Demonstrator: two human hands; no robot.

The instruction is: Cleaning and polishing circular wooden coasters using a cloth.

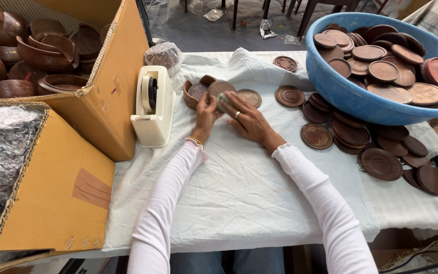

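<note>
At twelve o'clock on the white-clothed table (239,193), the left hand (205,115) and right hand (247,119) together clasped a small round wooden box (220,91), seemingly mid-assembly. Much looked left: the blue basin (340,91) at two o'clock brimmed with carved wooden lids (384,71), the cardboard box (112,96) at ten o'clock held wooden bowls (41,53), and only a few bowls (194,92) sat beside the hands.

Both arms are covered by long, close-fitting white sleeves ending at the wrists. The left hand (206,114) is bare, with a thin beaded gold bracelet (195,140) at the wrist. The right hand (247,119) carries a light-coloured ring (237,114) on one finger. Blue denim trousers (229,261) cover the legs.
</note>
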